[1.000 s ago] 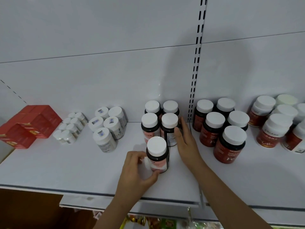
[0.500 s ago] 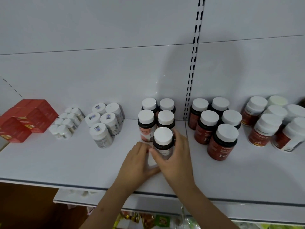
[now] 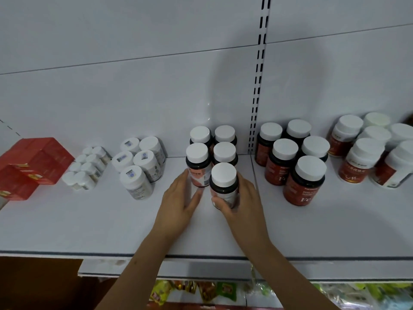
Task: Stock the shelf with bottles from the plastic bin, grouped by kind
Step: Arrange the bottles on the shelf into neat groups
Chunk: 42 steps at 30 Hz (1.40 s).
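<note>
Since half a second ago the left hand (image 3: 178, 204) has let go of the front bottle (image 3: 224, 185) and now lies open with fingers spread, its fingertips touching the lower part of the pink-labelled bottle (image 3: 198, 164) at the left of the middle row. Over that same stretch the right hand (image 3: 241, 202) has stayed wrapped around the front bottle, thumb across the label and fingers behind, so it alone grasps it. That dark bottle with a white cap stands upright on the white shelf (image 3: 89, 224), just in front of the right-hand bottle (image 3: 224, 153) of the middle row and close beside the pink-labelled one. Behind them two more of the same kind, the back pair (image 3: 212, 134), stand against the back panel (image 3: 134, 90).

Left of this group sits a cluster of white bottles with blue marks on the caps (image 3: 139, 162), then a group of small white bottles (image 3: 87, 167), then red boxes (image 3: 31, 166) at the far left edge. Right of the slotted upright (image 3: 257, 97) stand five larger dark bottles with red labels (image 3: 292, 159), and beyond them white-capped jars with red labels (image 3: 371, 151). Below the shelf edge, coloured packets (image 3: 196, 291) show on a lower level. No plastic bin shows in the view.
</note>
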### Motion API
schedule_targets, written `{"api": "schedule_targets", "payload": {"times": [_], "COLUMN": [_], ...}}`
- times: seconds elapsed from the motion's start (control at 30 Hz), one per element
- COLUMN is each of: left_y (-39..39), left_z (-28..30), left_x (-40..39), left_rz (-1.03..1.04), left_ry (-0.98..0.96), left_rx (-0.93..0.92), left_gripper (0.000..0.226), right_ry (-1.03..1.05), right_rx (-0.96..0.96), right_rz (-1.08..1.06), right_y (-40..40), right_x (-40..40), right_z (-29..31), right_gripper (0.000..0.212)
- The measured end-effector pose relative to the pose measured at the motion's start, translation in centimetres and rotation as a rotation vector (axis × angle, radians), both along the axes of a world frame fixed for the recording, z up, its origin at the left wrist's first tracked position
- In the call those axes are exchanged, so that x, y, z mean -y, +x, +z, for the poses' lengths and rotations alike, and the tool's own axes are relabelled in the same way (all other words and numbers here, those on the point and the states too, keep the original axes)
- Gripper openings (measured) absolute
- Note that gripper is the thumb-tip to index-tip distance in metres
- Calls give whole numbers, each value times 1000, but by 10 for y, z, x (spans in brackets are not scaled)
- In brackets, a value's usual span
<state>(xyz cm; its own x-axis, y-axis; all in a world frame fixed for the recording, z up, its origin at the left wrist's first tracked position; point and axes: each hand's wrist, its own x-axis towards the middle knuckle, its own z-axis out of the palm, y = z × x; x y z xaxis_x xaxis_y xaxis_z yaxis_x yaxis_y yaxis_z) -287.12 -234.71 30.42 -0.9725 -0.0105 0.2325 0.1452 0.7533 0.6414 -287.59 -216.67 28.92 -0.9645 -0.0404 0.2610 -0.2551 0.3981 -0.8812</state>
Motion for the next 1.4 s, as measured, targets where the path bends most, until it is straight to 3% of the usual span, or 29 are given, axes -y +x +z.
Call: {"api": "schedule_targets", "payload": {"times": [0.07, 0.3, 0.43, 0.53, 0.6, 0.83, 0.93, 1.07, 1.2, 1.4], "left_y": [-10, -22, -14, 17, 42, 76, 73, 49, 14, -23], "left_z": [0, -14, -19, -14, -6, 8, 4, 3, -2, -5], "left_x": [1, 10, 14, 20, 22, -50, -96, -142, -184, -235], "left_rz": [-39, -6, 71, 95, 11, -531, -629, -395, -209, 114], "left_ry": [44, -110, -105, -30, -18, 110, 194, 224, 162, 212], "left_rx": [-2, -3, 18, -35, -77, 3, 19, -44, -4, 55], "left_gripper": [54, 53, 61, 40, 22, 16, 28, 66, 104, 131], "right_ry": [29, 45, 5, -49, -97, -133, -176, -206, -433, -566], "right_rx": [13, 88, 95, 160, 124, -66, -51, 71, 225, 393], "right_rz": [5, 25, 53, 34, -48, -536, -654, -610, -383, -135], "right_y": [-3, -12, -9, 15, 38, 76, 70, 35, -17, -80], "right_x": [0, 0, 0, -5, -13, -71, -94, -135, -161, -174], "right_z": [-6, -19, 1, 14, 17, 42, 42, 42, 35, 33], "right_gripper": [78, 81, 69, 78, 72, 33, 32, 43, 64, 37]}}
